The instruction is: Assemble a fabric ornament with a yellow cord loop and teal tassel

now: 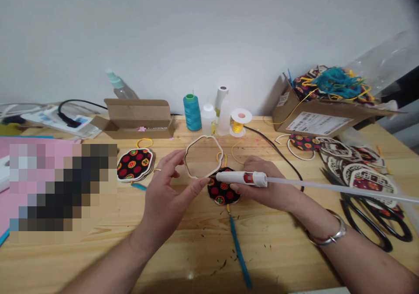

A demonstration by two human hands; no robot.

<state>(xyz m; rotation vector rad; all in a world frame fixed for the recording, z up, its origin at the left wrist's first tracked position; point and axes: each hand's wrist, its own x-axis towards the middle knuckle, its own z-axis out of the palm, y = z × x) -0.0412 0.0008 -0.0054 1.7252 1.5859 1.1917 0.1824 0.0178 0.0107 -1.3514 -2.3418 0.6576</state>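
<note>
My left hand (168, 191) grips a thin, pale scalloped frame (205, 137) by its lower left edge, between thumb and fingers. In my right hand (273, 187) is a white glue gun (231, 178), its tip touching or very near the frame's lower edge by my left thumb. A long translucent glue stick (327, 187) juts from its back. Below the gun lies a black fabric ornament (225, 196) with red and yellow flowers, partly hidden. Its yellow cord loop shows above, and a teal tassel (238, 250) trails toward me.
A stack of flowered ornaments (135, 164) lies left. Behind stand a cardboard box (140, 130), teal thread cone (192, 114), bottles (208, 121) and yellow cord spool (238, 128). Right are a filled carton (314, 117), more pieces (369, 178) and black-handled scissors (363, 228). A black cable (281, 148) crosses behind.
</note>
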